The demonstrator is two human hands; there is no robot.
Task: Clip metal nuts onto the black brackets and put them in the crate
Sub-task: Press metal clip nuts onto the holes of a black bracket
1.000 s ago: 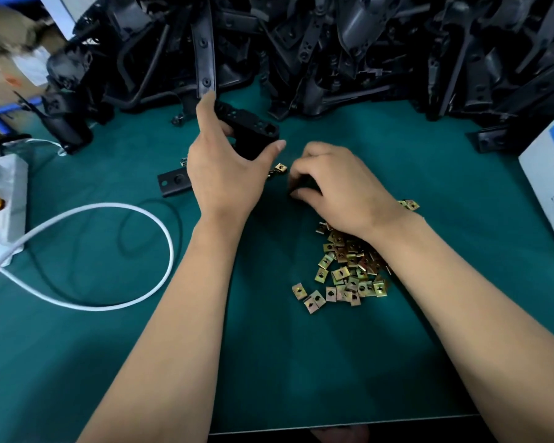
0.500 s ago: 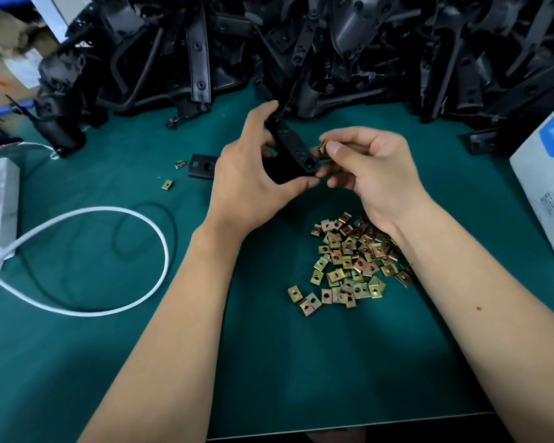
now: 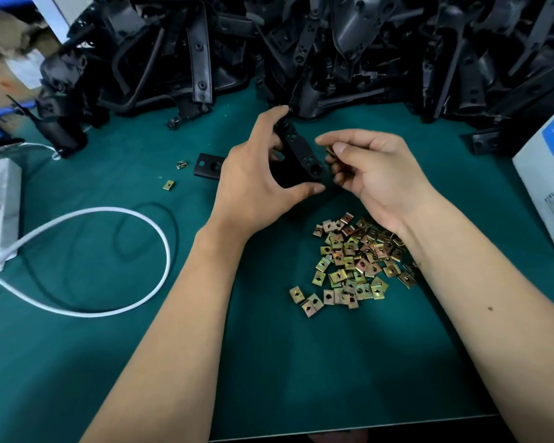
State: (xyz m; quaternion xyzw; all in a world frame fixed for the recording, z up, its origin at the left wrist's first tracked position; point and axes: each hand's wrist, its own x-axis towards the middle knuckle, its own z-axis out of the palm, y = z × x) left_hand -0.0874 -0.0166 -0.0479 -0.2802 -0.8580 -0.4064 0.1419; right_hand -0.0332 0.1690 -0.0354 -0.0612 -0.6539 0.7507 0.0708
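- Versus half a second back: little change. I see the left hand (image 3: 253, 183) gripping the same black bracket (image 3: 298, 158), lifted off the table (image 3: 269, 362); the right hand (image 3: 375, 177) has shifted slightly, its fingertips sitting just right of the bracket's edge rather than over it.
- One second back both hands were low on the table, the right one down at the nut pile; now both are raised above it.
- Left hand pose: thumb under the bracket's near end, index finger hooked over the far end, fingers wrapped narrow around the part. Bracket is tilted, its holed face towards me.
- Right hand pose: fingers curled, thumb and index pinching a small metal nut (image 3: 330, 151) right beside the bracket's right edge. I cannot tell if the nut touches the bracket; it is mostly hidden by the fingertips.
- Pile of metal nuts (image 3: 355, 263) lies on the table, near of the hands, partly under the right wrist.
- Two stray nuts (image 3: 168, 185) lie left, near a loose black bracket piece (image 3: 207, 165) flat on the table.
- Heap of black brackets (image 3: 333, 46) along the far edge.
- White cable (image 3: 135, 215) loops at left; white box (image 3: 547, 187) at right edge.
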